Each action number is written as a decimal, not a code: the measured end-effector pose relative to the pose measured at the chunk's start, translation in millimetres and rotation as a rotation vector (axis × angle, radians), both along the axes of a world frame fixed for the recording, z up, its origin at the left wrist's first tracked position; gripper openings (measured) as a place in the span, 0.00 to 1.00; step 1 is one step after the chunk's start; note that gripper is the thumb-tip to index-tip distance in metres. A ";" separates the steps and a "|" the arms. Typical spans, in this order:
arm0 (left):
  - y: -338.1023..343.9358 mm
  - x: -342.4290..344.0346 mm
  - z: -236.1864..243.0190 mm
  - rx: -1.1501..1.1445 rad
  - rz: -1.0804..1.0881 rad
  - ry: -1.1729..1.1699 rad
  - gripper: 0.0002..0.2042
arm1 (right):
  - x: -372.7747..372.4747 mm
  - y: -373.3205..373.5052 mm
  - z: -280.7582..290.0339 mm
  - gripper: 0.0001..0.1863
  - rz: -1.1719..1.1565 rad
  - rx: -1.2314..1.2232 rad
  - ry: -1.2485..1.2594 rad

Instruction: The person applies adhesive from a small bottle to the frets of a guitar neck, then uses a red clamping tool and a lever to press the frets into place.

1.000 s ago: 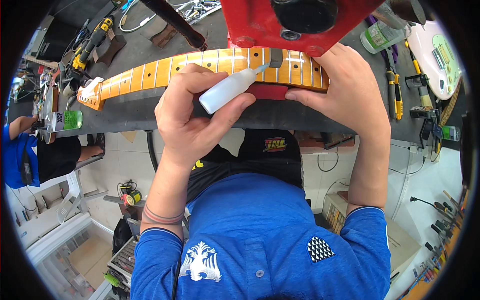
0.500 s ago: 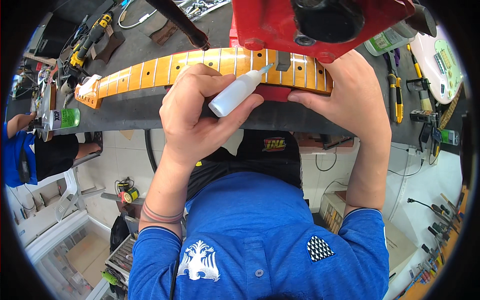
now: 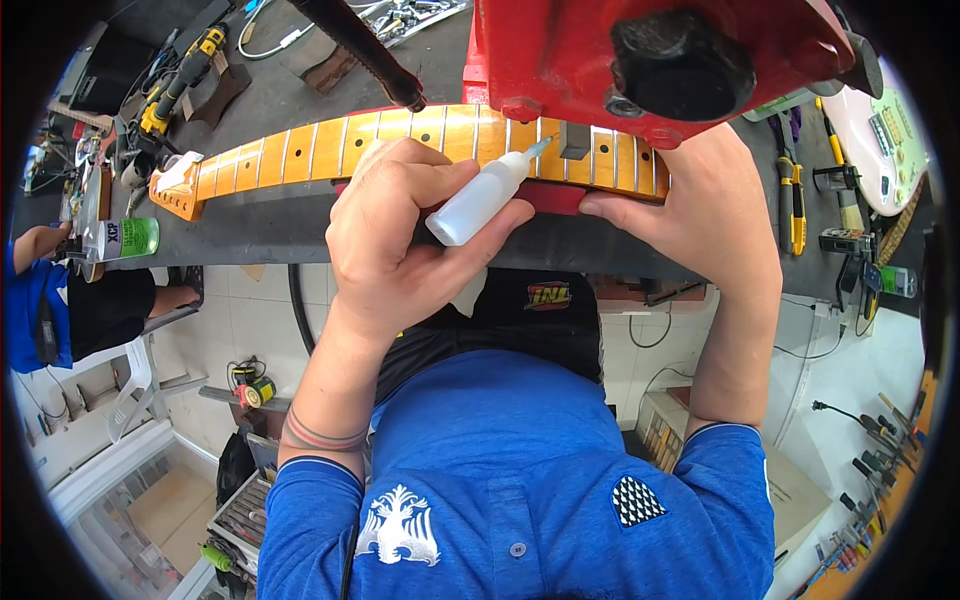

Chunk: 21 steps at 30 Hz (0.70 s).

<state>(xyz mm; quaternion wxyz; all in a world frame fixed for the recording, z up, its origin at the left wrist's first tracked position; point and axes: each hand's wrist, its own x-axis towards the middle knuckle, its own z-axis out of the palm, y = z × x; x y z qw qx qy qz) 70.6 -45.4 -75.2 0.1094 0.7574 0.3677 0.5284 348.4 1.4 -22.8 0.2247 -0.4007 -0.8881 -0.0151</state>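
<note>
A glossy amber guitar neck (image 3: pixel 325 152) with metal frets and black dots lies across the bench, its headstock to the left. My left hand (image 3: pixel 385 230) is closed around a white squeeze bottle (image 3: pixel 478 205), tilted so its thin bluish nozzle (image 3: pixel 540 147) meets the fretboard near a fret. Beside the nozzle, a dark grey metal block (image 3: pixel 574 141) sits under the red press. My right hand (image 3: pixel 700 205) grips the neck's right end, thumb along the near edge and fingers hidden behind the red press. A red pad (image 3: pixel 553 198) shows beneath the neck.
The red press (image 3: pixel 640 60) with a black knob overhangs the neck's right part. A dark lever (image 3: pixel 365 50) reaches down from the top. Yellow-handled pliers (image 3: pixel 791 200) and a pale guitar body (image 3: pixel 875 150) lie right. A green-labelled container (image 3: pixel 128 238) stands left, near another person (image 3: pixel 45 300).
The press and neck sit slightly lower in the picture. My left hand and the bottle have shifted slightly down and right along with them; both grips look the same.
</note>
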 end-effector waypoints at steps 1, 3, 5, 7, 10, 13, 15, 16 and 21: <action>0.0 0.2 -0.9 0.000 -0.001 -0.001 0.20 | -0.2 -0.3 -0.5 0.34 -0.003 -0.001 -0.002; -0.7 0.0 -1.1 -0.011 0.006 0.002 0.20 | -0.2 0.0 -0.9 0.34 -0.004 -0.002 -0.002; -1.0 0.2 0.1 -0.010 0.009 0.002 0.20 | -0.4 0.6 -0.6 0.34 -0.003 0.002 -0.002; -0.3 0.2 -1.2 -0.008 0.007 -0.001 0.20 | -0.4 0.2 -0.8 0.34 -0.005 -0.002 -0.004; -0.6 0.4 -1.1 -0.023 0.011 0.012 0.20 | -0.2 0.3 -0.5 0.34 -0.008 -0.016 -0.011; -0.4 0.4 -1.1 -0.004 0.009 0.015 0.20 | -0.2 0.5 1.6 0.35 -0.013 -0.042 -0.033; -0.8 0.6 0.1 0.001 0.013 0.026 0.20 | -0.1 0.5 2.2 0.35 -0.018 -0.058 -0.049; -0.6 0.7 0.3 0.001 0.013 0.026 0.20 | -0.1 0.5 2.0 0.35 -0.018 -0.061 -0.046; -0.4 0.6 1.9 0.020 0.016 0.044 0.20 | 1.7 1.5 1.9 0.35 -0.017 -0.082 -0.065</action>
